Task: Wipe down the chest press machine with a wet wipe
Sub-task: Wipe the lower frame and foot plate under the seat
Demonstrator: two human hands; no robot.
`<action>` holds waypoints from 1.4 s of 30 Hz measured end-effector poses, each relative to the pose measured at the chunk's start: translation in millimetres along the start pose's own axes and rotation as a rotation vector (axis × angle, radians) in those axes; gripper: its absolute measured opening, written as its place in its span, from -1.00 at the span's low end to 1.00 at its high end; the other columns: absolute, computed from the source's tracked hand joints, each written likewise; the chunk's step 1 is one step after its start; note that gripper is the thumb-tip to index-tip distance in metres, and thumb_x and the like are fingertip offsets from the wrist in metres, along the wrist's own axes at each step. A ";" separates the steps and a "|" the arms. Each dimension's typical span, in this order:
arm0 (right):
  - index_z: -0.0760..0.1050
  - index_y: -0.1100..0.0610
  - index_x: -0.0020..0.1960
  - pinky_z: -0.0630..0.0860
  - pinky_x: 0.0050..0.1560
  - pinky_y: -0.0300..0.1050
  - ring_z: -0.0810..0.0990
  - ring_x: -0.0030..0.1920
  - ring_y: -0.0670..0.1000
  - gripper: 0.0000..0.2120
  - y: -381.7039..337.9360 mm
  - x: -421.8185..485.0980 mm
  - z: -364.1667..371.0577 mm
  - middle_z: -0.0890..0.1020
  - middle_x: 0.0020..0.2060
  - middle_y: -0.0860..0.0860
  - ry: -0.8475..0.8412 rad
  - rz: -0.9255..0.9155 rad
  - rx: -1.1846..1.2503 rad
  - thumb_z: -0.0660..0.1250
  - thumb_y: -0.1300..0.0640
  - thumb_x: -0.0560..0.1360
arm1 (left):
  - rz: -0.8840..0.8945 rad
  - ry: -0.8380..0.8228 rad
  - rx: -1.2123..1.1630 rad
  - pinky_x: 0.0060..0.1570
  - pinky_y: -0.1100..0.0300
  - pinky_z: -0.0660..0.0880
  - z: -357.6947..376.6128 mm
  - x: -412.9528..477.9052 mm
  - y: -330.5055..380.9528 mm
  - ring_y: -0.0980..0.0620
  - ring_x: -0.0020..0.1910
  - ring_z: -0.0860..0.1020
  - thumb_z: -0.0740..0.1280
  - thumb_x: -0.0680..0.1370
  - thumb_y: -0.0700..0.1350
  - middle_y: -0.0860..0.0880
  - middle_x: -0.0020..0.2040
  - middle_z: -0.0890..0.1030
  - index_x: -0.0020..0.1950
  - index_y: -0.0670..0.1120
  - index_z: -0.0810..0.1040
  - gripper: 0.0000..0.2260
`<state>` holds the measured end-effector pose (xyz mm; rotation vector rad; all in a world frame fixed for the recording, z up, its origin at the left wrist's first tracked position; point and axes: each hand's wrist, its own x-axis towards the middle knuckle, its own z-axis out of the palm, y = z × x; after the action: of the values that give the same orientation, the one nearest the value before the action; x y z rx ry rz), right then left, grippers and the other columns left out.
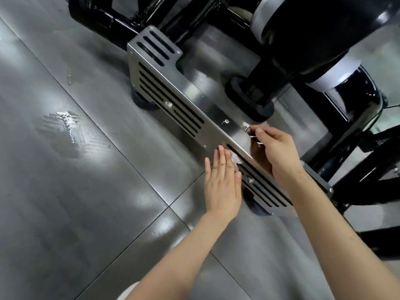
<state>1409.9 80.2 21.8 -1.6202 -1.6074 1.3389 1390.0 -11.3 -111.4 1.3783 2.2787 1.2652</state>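
The chest press machine's steel foot plate [194, 100] runs diagonally across the view, with black slots along its side face. My left hand [223, 182] lies flat against that slotted side, fingers straight, and presses a white wet wipe [301, 161] onto it; only a small crumpled bit of the wipe shows beside my fingers. My right hand [279, 150] rests on the plate's shiny top with its fingers curled under and the thumb pointing left. I see nothing held in it. The steel reflects the hand darkly.
Black frame tubes [121, 24] and a thick black post with a white band [303, 35] rise behind the plate. Rubber feet [144, 103] carry the plate on grey floor tiles [86, 191]. A wet smear [65, 124] marks the floor to the left.
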 end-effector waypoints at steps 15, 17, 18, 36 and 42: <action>0.57 -0.14 -0.10 0.53 -0.03 -0.18 0.54 -0.10 -0.12 -0.82 20.5 -47.3 -18.4 0.60 -0.09 -0.18 0.217 -0.373 -0.063 0.35 0.16 0.49 | -0.322 0.310 -0.510 -0.05 0.40 0.40 -58.0 38.7 1.3 0.22 -0.11 0.50 0.34 0.48 -0.29 0.08 -0.10 0.52 0.01 -0.12 0.65 -0.82; 0.58 0.00 -0.08 0.47 -0.12 -0.34 0.53 -0.19 -0.18 -0.86 20.8 -55.1 -9.8 0.63 -0.09 0.02 0.190 -0.343 -0.017 0.36 0.24 0.50 | -0.321 0.223 -0.524 -0.08 0.39 0.41 -80.1 46.1 2.3 0.21 -0.16 0.52 0.44 0.41 -0.20 0.13 -0.19 0.55 -0.11 0.17 0.63 -0.75; 0.59 0.04 -0.05 0.49 -0.12 -0.31 0.54 -0.21 -0.18 -0.88 20.2 -58.0 -3.5 0.64 -0.10 0.05 0.150 -0.314 0.003 0.37 0.24 0.50 | -0.311 0.166 -0.511 -0.08 0.32 0.43 -89.0 49.7 1.7 0.17 -0.17 0.52 0.47 0.37 -0.12 0.15 -0.20 0.58 -0.16 0.25 0.58 -0.76; 0.68 0.08 -0.15 0.44 -0.01 0.00 0.62 -0.11 0.13 -0.88 4.9 -7.1 64.3 0.69 -0.08 -0.04 0.209 -0.762 -0.642 0.35 0.14 0.40 | -0.120 -0.007 -0.523 0.17 0.16 0.41 -166.4 94.5 -30.1 0.15 -0.05 0.53 0.34 0.44 -0.34 0.14 -0.05 0.58 0.03 0.00 0.54 -0.71; 0.68 0.10 -0.17 0.25 0.30 0.06 0.66 -0.03 0.08 -0.87 21.3 -5.7 51.6 0.71 -0.08 -0.01 0.245 -0.945 -0.654 0.38 0.08 0.40 | -0.112 0.005 -0.437 0.12 0.34 0.38 -167.9 96.4 -32.2 0.22 -0.08 0.52 0.32 0.47 -0.35 0.11 -0.06 0.58 0.02 -0.06 0.57 -0.76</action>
<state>1375.8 56.1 -15.6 -0.9623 -2.3215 0.1286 1225.1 -36.1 -8.0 1.0769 1.8932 1.6037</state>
